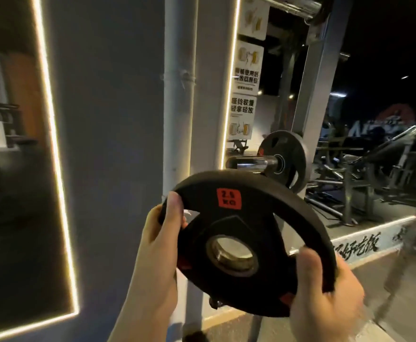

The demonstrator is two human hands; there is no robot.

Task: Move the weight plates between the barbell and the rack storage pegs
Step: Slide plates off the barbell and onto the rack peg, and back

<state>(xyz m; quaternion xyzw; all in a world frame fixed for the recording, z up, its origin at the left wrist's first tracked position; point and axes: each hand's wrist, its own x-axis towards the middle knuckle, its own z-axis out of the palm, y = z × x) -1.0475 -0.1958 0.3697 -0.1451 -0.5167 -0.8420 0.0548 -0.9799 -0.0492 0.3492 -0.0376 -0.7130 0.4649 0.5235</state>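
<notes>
I hold a black 2.5 kg weight plate point(248, 233) with a red label and a steel-lined centre hole, tilted in front of me. My left hand point(160, 245) grips its upper left rim, thumb over the edge. My right hand point(325, 290) grips its lower right rim. Beyond it, a chrome storage peg point(251, 162) sticks out of the grey rack upright point(313, 90) toward me, carrying another black plate point(284, 160) pushed to its base. A chrome barbell sleeve end point(298, 6) shows at the top.
A grey wall with a white pipe point(179, 82) and lit LED strips fills the left. Instruction signs point(247, 67) hang by the rack. A mirror reflects gym machines point(374, 164) at the right. A low lit ledge with black lettering point(359, 243) runs along the floor.
</notes>
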